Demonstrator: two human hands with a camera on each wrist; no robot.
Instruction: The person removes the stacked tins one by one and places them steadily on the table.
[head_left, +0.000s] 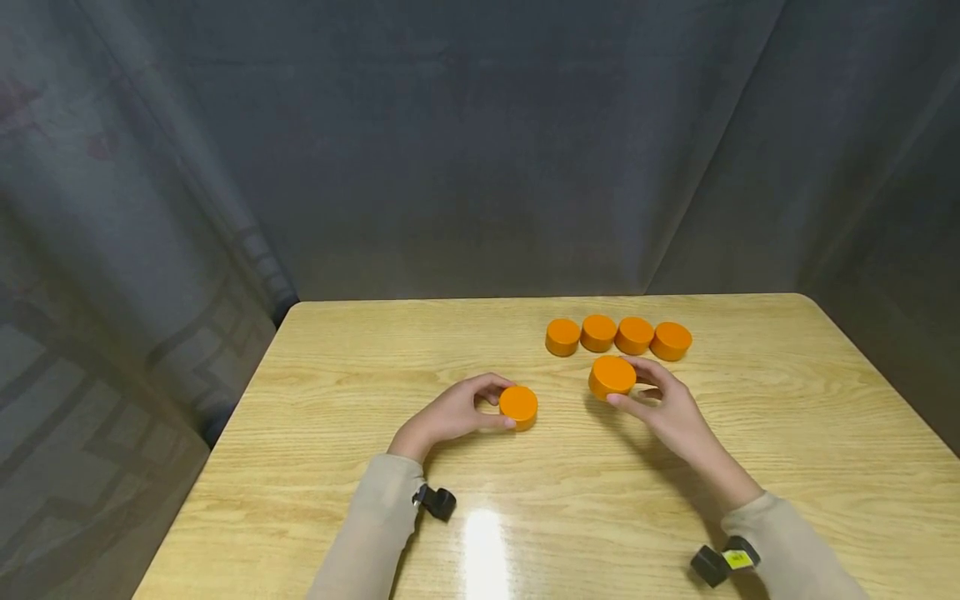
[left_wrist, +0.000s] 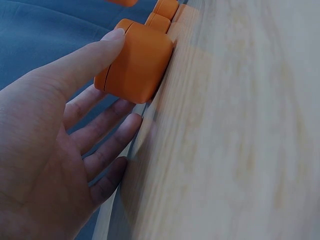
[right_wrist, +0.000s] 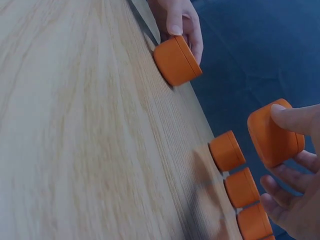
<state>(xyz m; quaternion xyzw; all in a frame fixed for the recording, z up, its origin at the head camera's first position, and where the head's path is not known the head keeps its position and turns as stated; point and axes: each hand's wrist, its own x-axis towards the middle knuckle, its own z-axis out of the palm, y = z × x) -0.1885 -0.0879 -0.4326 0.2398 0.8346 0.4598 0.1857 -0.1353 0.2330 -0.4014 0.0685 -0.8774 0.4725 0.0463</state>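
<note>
My left hand (head_left: pixel 459 410) pinches a small round orange case (head_left: pixel 518 407) between thumb and fingers. In the left wrist view, this case (left_wrist: pixel 137 62) has a thin seam below its top and sits at the wooden surface. To the right, my right hand (head_left: pixel 666 408) grips a second orange case (head_left: pixel 612 377) by its sides. The right wrist view has that case (right_wrist: pixel 274 132) raised over the table, its shadow falling on the wood. Just beyond it, several matching orange cases (head_left: pixel 597 333) stand side by side in a row.
The light wooden table (head_left: pixel 337 350) has a rounded far right corner. Dark grey curtains (head_left: pixel 480 167) hang behind it and along both sides. A black wrist camera (head_left: pixel 437 502) is strapped over the left sleeve, and another camera (head_left: pixel 722 562) over the right.
</note>
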